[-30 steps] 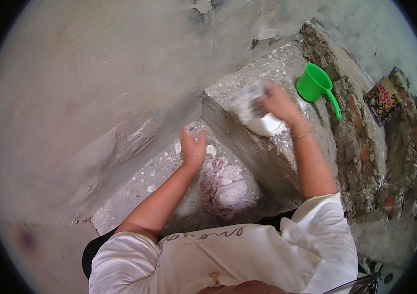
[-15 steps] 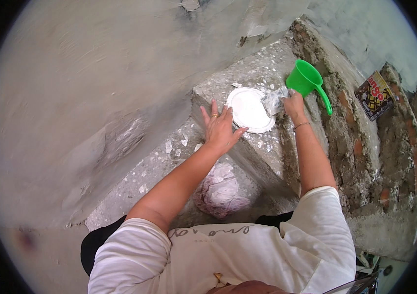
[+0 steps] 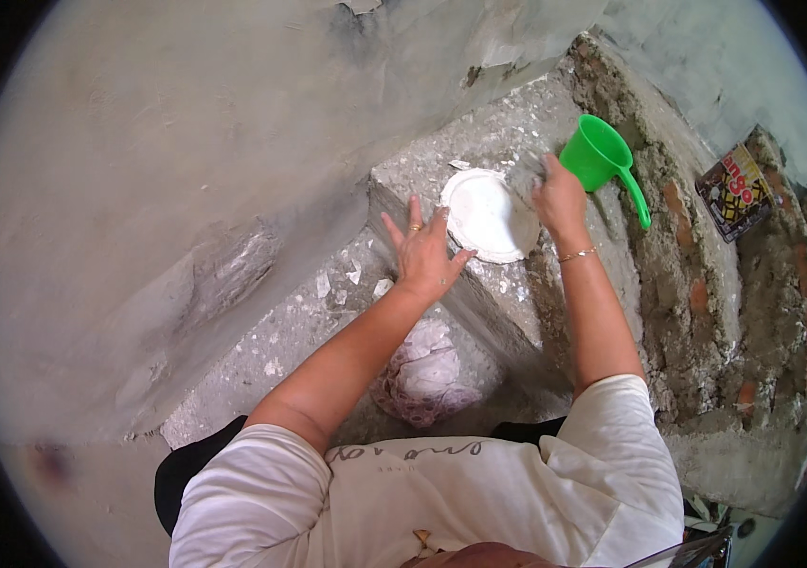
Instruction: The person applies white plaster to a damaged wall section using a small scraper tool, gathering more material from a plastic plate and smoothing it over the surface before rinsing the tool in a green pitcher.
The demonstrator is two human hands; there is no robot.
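A round white plate or lid point(image 3: 484, 216) lies on the rough concrete step, its inside white and partly shaded by my right arm. My left hand point(image 3: 425, 254) is spread at the plate's left edge, fingers apart, thumb and fingertips at the rim; it grips nothing. My right hand point(image 3: 560, 199) is closed just beyond the plate's right edge. From its fingers sticks out a flat greyish, white-smeared piece point(image 3: 524, 176), blurred by motion, so its kind cannot be made out. A green plastic dipper point(image 3: 600, 156) stands right beside my right hand, its handle pointing toward me.
A bundled pale pink and white cloth or bag point(image 3: 425, 371) sits on the lower step before me. White flakes point(image 3: 353, 273) litter the concrete. Rough brick-and-mortar steps point(image 3: 697, 293) rise at right, with a dark printed box point(image 3: 735, 192) on them. A grey plastered wall point(image 3: 157, 123) stands at left.
My right hand has lifted off the plate's right side and shifted slightly left and up with the flat piece, now blurred. My left hand stays at the rim.
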